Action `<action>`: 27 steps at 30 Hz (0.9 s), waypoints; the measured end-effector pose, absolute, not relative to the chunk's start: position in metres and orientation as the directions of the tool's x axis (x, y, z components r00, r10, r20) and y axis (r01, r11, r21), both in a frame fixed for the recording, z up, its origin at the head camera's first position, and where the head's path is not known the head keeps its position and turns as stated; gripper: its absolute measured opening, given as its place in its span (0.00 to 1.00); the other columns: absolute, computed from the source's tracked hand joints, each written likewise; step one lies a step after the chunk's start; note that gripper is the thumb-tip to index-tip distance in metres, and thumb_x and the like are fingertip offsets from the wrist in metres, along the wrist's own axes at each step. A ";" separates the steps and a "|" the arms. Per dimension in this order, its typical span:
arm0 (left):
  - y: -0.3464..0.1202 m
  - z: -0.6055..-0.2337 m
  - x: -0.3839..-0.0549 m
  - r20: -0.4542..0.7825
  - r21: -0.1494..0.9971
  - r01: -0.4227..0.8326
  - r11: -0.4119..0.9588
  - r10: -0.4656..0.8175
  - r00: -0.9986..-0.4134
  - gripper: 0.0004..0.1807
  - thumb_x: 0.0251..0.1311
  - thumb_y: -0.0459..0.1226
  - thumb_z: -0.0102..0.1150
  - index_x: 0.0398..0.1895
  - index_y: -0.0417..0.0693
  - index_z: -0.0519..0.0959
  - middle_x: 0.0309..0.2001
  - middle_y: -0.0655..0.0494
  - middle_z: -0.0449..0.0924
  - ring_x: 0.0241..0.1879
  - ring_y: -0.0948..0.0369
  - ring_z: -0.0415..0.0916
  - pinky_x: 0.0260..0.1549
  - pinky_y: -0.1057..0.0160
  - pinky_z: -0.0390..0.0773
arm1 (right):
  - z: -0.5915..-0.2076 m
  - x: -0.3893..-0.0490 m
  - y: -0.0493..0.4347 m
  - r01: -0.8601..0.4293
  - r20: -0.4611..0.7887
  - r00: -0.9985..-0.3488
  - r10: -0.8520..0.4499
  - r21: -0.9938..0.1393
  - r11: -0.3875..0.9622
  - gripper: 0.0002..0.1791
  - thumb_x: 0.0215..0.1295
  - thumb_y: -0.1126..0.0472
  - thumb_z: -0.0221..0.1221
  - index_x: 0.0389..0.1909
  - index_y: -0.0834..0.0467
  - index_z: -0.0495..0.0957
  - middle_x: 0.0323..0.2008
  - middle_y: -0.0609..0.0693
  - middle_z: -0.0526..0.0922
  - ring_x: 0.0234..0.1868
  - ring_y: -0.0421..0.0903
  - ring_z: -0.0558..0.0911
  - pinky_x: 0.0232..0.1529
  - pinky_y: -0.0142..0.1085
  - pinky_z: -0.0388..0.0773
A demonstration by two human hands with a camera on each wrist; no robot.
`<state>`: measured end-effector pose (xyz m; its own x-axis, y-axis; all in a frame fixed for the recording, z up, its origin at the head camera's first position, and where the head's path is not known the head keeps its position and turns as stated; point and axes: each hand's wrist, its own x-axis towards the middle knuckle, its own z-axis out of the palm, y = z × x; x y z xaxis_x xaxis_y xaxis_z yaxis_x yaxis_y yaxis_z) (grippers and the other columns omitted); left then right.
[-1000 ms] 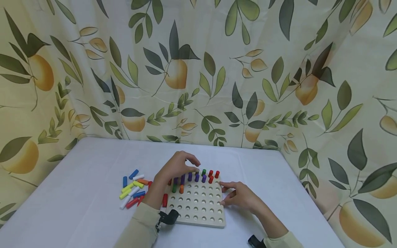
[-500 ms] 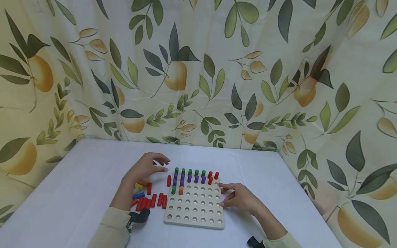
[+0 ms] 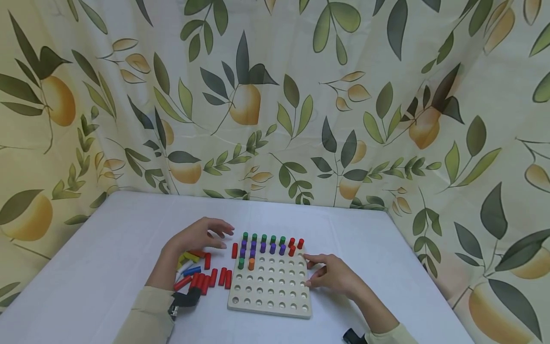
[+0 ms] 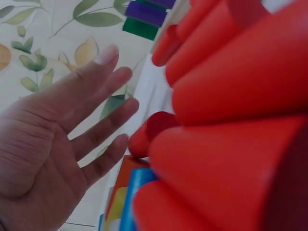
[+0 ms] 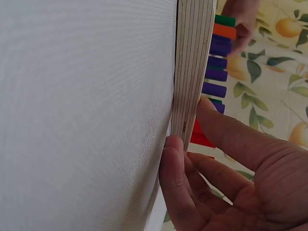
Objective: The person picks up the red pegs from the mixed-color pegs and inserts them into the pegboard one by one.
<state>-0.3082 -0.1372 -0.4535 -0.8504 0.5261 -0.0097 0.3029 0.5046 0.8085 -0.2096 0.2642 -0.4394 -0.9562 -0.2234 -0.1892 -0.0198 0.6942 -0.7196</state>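
Note:
My left hand (image 3: pixel 199 235) hovers left of the pegboard (image 3: pixel 268 313), its fingers loosely extended and nothing between them. In the left wrist view the same hand (image 4: pixel 53 139) is beside large, close-up red pegs (image 4: pixel 231 77). My right hand (image 3: pixel 334 273) holds the board's right edge. In the right wrist view, thumb and fingers meet the layered wooden side (image 5: pixel 192 57). Green pegs (image 3: pixel 264 239) and two red ones stand in the far row. Purple pegs (image 3: pixel 262 248) and a red one fill much of the second. One green and one orange peg (image 3: pixel 251 263) stand in the third.
Loose red pegs (image 3: pixel 213 277) lie left of the board, with a blue peg (image 3: pixel 192 271) and yellow pegs (image 3: pixel 185 260) partly under the left arm. A white cloth (image 3: pixel 99 286) covers the table. A patterned curtain (image 3: pixel 296 110) hangs behind.
My left hand has drawn back leftward from the board's far row to over the loose pegs. The far row's pegs are now uncovered. My right hand stays at the right edge.

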 end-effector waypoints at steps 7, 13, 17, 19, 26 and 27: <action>-0.133 -0.465 -0.312 -0.012 0.810 0.316 0.494 0.553 -0.833 0.28 0.59 0.34 0.76 0.64 0.51 0.80 0.51 0.59 0.86 0.53 0.55 0.79 0.54 0.51 0.79 | -0.440 -0.209 0.264 -0.017 -0.196 -0.954 -0.225 -0.717 0.697 0.40 0.50 0.67 0.79 0.67 0.59 0.78 0.46 0.48 0.83 0.30 0.45 0.80 0.30 0.35 0.73; -0.131 -0.466 -0.312 0.000 0.808 0.325 0.492 0.551 -0.835 0.27 0.59 0.34 0.76 0.62 0.51 0.81 0.50 0.60 0.86 0.52 0.56 0.79 0.55 0.51 0.78 | -0.438 -0.209 0.263 -0.018 -0.194 -0.956 -0.219 -0.707 0.707 0.40 0.50 0.67 0.79 0.68 0.58 0.78 0.46 0.48 0.83 0.30 0.45 0.79 0.30 0.35 0.73; -0.129 -0.469 -0.314 0.011 0.812 0.327 0.484 0.547 -0.837 0.27 0.58 0.34 0.77 0.62 0.52 0.82 0.49 0.61 0.87 0.52 0.56 0.79 0.54 0.50 0.78 | -0.437 -0.209 0.263 -0.014 -0.197 -0.956 -0.219 -0.711 0.703 0.40 0.50 0.67 0.79 0.68 0.58 0.78 0.46 0.48 0.83 0.30 0.45 0.79 0.29 0.35 0.73; -0.126 -0.471 -0.314 0.017 0.810 0.333 0.482 0.549 -0.836 0.27 0.57 0.34 0.77 0.61 0.52 0.82 0.49 0.62 0.87 0.51 0.57 0.79 0.54 0.49 0.77 | -0.437 -0.210 0.263 -0.011 -0.198 -0.956 -0.218 -0.716 0.698 0.40 0.50 0.68 0.79 0.67 0.59 0.78 0.46 0.48 0.83 0.30 0.45 0.79 0.29 0.35 0.73; -0.117 -0.473 -0.312 0.018 0.780 0.353 0.516 0.546 -0.838 0.29 0.54 0.33 0.79 0.61 0.53 0.82 0.48 0.63 0.87 0.53 0.54 0.78 0.57 0.46 0.75 | -0.438 -0.210 0.263 -0.003 -0.198 -0.958 -0.207 -0.717 0.697 0.40 0.49 0.69 0.79 0.67 0.59 0.79 0.46 0.48 0.83 0.30 0.45 0.79 0.29 0.34 0.73; -0.116 -0.473 -0.312 0.017 0.776 0.353 0.523 0.543 -0.840 0.30 0.53 0.33 0.79 0.61 0.53 0.82 0.47 0.63 0.87 0.53 0.54 0.78 0.58 0.45 0.75 | -0.438 -0.210 0.262 -0.002 -0.198 -0.959 -0.204 -0.714 0.700 0.40 0.49 0.68 0.79 0.67 0.58 0.79 0.46 0.48 0.83 0.30 0.45 0.79 0.29 0.35 0.73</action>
